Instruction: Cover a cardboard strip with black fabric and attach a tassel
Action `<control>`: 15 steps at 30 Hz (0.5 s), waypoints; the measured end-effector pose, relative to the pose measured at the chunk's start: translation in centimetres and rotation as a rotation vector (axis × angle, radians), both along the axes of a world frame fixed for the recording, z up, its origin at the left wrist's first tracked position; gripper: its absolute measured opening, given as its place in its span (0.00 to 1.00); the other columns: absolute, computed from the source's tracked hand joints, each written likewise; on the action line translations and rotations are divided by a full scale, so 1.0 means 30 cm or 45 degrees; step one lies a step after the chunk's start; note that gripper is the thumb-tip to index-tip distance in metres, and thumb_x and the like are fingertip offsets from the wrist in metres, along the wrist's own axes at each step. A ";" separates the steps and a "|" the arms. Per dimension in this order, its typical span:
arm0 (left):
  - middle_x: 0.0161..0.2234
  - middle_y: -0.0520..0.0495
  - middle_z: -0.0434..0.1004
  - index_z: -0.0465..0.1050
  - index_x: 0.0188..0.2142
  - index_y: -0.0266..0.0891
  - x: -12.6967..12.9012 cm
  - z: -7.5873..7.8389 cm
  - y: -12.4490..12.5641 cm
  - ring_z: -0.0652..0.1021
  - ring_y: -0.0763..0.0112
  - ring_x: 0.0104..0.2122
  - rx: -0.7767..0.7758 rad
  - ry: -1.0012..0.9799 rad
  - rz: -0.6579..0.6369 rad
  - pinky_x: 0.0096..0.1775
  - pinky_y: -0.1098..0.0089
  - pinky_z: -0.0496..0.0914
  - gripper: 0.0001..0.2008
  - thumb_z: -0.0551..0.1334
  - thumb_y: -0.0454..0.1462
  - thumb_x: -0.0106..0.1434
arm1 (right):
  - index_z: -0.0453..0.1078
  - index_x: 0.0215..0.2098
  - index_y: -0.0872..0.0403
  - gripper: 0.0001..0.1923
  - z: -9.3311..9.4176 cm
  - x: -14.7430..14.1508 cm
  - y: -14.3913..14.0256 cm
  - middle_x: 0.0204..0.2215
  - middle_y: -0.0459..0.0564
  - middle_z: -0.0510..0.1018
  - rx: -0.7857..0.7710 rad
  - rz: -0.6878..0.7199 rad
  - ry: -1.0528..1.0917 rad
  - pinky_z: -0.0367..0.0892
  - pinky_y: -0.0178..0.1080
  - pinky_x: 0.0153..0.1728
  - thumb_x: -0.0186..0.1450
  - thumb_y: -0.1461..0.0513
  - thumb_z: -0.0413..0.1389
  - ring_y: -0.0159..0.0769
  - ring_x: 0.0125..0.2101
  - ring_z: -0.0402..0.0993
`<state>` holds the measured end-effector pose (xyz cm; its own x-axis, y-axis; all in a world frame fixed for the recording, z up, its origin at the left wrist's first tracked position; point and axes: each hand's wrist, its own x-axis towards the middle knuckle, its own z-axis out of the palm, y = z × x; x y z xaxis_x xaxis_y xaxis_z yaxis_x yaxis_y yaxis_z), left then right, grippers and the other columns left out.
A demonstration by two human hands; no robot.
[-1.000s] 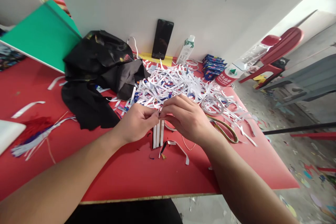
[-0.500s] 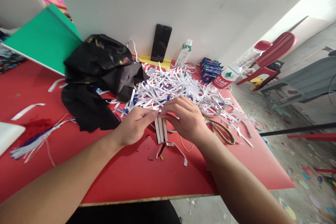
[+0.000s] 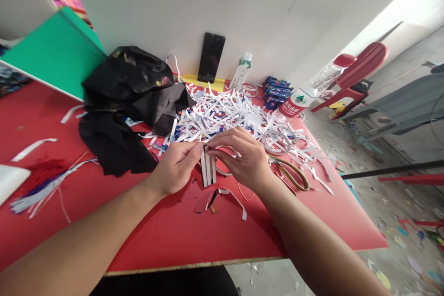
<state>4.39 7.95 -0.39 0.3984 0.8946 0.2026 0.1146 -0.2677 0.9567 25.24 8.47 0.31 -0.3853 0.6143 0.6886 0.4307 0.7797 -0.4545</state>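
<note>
My left hand [image 3: 181, 164] is closed in a pinch, thumb against the bent forefinger. My right hand [image 3: 244, 155] pinches just beside it, so the fingertips of both almost meet. Under them hangs or stands a small flat piece with white and brown stripes [image 3: 208, 171], its top end between the fingertips. A tiny dark bit shows at that spot, too small to name. Right of my right hand lie scissors [image 3: 293, 173] with yellowish handles, partly hidden by the wrist. Beyond both hands spreads a heap of white paper strips [image 3: 225, 111].
Black cloth [image 3: 128, 97] lies left of the heap, in front of a green board [image 3: 58, 51]. A phone [image 3: 211, 58] leans on the wall near a small carton bottle [image 3: 242, 71]. Blue packets [image 3: 276, 91] and a water bottle [image 3: 305, 95] stand right. Red tassel threads [image 3: 41, 175] lie left.
Both hands have shifted slightly left, and the striped piece has moved left and up a little with them. My fingertips have drawn slightly apart.
</note>
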 end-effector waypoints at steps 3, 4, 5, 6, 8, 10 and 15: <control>0.22 0.55 0.58 0.60 0.25 0.43 0.008 0.007 -0.009 0.59 0.72 0.24 0.051 0.016 0.009 0.28 0.68 0.58 0.21 0.52 0.43 0.77 | 0.79 0.43 0.48 0.05 0.004 -0.004 -0.004 0.40 0.49 0.87 0.019 -0.058 -0.013 0.75 0.45 0.43 0.71 0.65 0.67 0.40 0.39 0.81; 0.22 0.55 0.59 0.62 0.26 0.42 0.012 0.011 -0.013 0.60 0.72 0.24 0.063 0.025 0.009 0.28 0.68 0.58 0.21 0.52 0.42 0.77 | 0.79 0.42 0.48 0.05 0.006 -0.005 -0.006 0.40 0.48 0.87 0.018 -0.066 -0.016 0.75 0.45 0.42 0.71 0.66 0.66 0.39 0.39 0.81; 0.23 0.55 0.60 0.63 0.26 0.42 0.015 0.015 -0.015 0.61 0.72 0.24 0.073 0.035 0.011 0.29 0.68 0.59 0.20 0.52 0.42 0.78 | 0.79 0.41 0.48 0.05 0.009 -0.006 -0.008 0.40 0.48 0.87 0.012 -0.069 -0.020 0.75 0.45 0.42 0.72 0.66 0.65 0.39 0.38 0.81; 0.22 0.55 0.61 0.63 0.27 0.42 0.018 0.019 -0.017 0.61 0.72 0.24 0.078 0.044 0.017 0.29 0.68 0.59 0.20 0.52 0.42 0.78 | 0.79 0.40 0.48 0.06 0.011 -0.006 -0.010 0.40 0.48 0.87 0.004 -0.069 -0.022 0.75 0.45 0.42 0.72 0.66 0.64 0.39 0.38 0.81; 0.22 0.55 0.61 0.64 0.27 0.42 0.022 0.025 -0.020 0.61 0.72 0.24 0.074 0.061 0.024 0.29 0.68 0.60 0.20 0.52 0.42 0.77 | 0.79 0.39 0.48 0.07 0.014 -0.005 -0.012 0.40 0.48 0.87 -0.019 -0.069 -0.023 0.74 0.46 0.42 0.72 0.67 0.64 0.39 0.38 0.81; 0.22 0.54 0.62 0.65 0.27 0.42 0.023 0.028 -0.023 0.63 0.71 0.24 0.060 0.074 0.026 0.29 0.68 0.60 0.20 0.52 0.42 0.77 | 0.79 0.39 0.48 0.07 0.016 -0.004 -0.013 0.40 0.48 0.87 -0.039 -0.068 -0.019 0.74 0.46 0.42 0.72 0.67 0.64 0.39 0.39 0.81; 0.22 0.53 0.61 0.67 0.27 0.41 0.017 0.024 -0.030 0.62 0.71 0.24 0.027 0.060 0.020 0.29 0.68 0.61 0.19 0.52 0.41 0.76 | 0.78 0.40 0.48 0.07 0.018 -0.004 -0.016 0.40 0.48 0.86 -0.074 -0.039 0.009 0.74 0.46 0.44 0.72 0.68 0.63 0.39 0.39 0.80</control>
<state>4.89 7.05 0.32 0.3936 0.8966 0.2031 0.1639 -0.2858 0.9442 25.10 7.98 0.86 -0.3608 0.6649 0.6540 0.4509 0.7382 -0.5017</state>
